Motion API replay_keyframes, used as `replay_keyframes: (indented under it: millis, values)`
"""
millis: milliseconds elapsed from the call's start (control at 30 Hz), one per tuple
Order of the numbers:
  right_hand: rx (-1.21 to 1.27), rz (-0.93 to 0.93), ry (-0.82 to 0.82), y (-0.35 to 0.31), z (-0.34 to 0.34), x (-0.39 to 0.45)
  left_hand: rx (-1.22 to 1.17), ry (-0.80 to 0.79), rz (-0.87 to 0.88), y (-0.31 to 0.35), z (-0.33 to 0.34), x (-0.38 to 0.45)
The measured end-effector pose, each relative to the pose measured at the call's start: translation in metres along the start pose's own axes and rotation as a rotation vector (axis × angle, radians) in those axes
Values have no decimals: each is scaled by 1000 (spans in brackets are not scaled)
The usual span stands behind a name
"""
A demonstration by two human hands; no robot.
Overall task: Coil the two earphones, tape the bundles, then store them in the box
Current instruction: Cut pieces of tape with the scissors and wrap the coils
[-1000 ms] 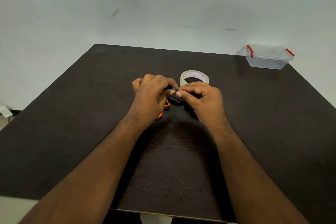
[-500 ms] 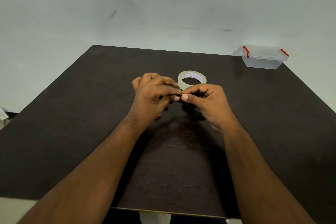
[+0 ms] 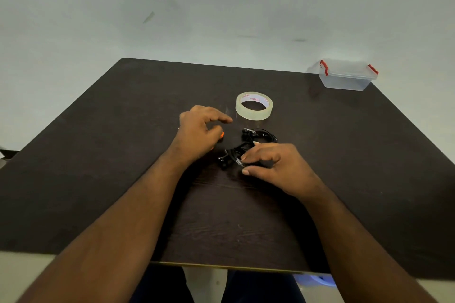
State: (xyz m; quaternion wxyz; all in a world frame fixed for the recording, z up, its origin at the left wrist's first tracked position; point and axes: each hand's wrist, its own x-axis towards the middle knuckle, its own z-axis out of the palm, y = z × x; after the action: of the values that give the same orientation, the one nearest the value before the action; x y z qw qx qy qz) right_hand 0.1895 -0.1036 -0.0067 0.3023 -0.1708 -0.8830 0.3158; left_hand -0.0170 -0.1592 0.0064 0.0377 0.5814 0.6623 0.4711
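Note:
Two black earphone bundles are on the dark table. One coiled earphone bundle [image 3: 261, 134] lies free just in front of the clear tape roll [image 3: 254, 106]. My right hand [image 3: 275, 166] pinches the nearer earphone bundle [image 3: 231, 156] between thumb and fingertips, low at the table, with a glint of tape at the pinch. My left hand [image 3: 199, 130] hovers to the left with loosely curled fingers and its index finger stretched toward the tape roll; it holds nothing. The clear box [image 3: 347, 77] with red clasps stands lidded at the far right corner.
A small orange object [image 3: 222, 134] peeks out from under my left hand; most of it is hidden. The table's [image 3: 123, 155] near edge runs just below my forearms, and a pale wall stands behind the far edge.
My hands were together on one bundle in front of the tape roll. They have parted: the left let go and drew left, the right brought the bundle down toward me.

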Motion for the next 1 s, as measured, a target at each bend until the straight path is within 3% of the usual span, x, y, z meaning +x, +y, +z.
replay_keyframes:
  millis: [333, 533, 733, 867, 1000]
  values:
    - [187, 192, 296, 8, -6, 14, -12, 117, -208, -30, -13, 13]
    - [96, 245, 391, 30, -28, 51, 18, 94, -167, -26, 2, 11]
    - [-124, 317, 232, 56, -27, 97, 85, 197, -273, -34, 5, 21]
    - [-479, 404, -19, 65, -14, 120, 101, 127, -292, -42, 8, 27]
    - [-541, 388, -27, 69, -7, 123, 166, 21, -242, -47, 12, 30]
